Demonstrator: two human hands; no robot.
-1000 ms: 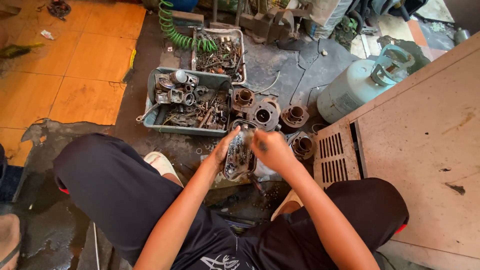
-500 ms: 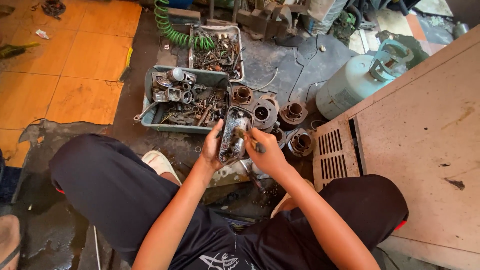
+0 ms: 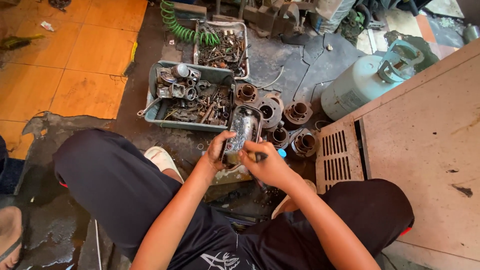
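- Your left hand clamps the oblong metal engine cover upright, steadying it.
- Your right hand closes on a small tool at the cover's 6 o'clock edge.
- The grey parts bin sits at 11 o'clock.

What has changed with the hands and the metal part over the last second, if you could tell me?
The left hand has lifted the oblong metal cover up and forward, toward the grey tray. The right hand stayed at its near end, holding a small tool against it. Both trays, the cylinder parts and the gas tank stayed put.
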